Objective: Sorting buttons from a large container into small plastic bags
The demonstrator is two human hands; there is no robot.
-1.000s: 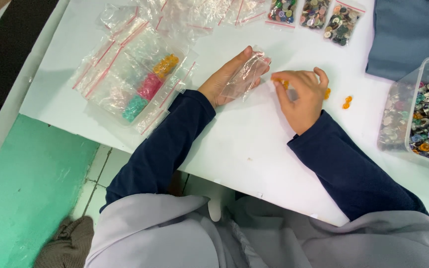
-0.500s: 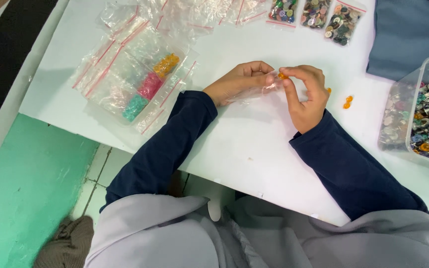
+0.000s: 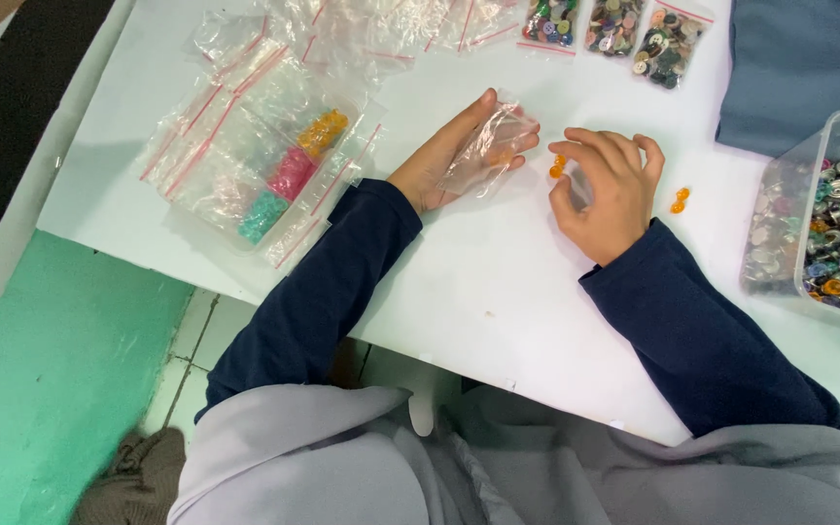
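Clear bag: a small zip bag [image 3: 486,148] lies across the open palm of the left hand [image 3: 449,156], loosely held over the white table [image 3: 478,292].
Right hand: right hand [image 3: 610,190] curls, thumb and fingertips pinching orange buttons [image 3: 558,166].
Strays: two orange buttons [image 3: 679,200] sit just beside it.
Risk: the limp bag mouth may fold, so buttons likely spill and roll off the table.

Three filled button bags [image 3: 614,27], one clear tub [image 3: 828,233], two hands [image 3: 610,190].
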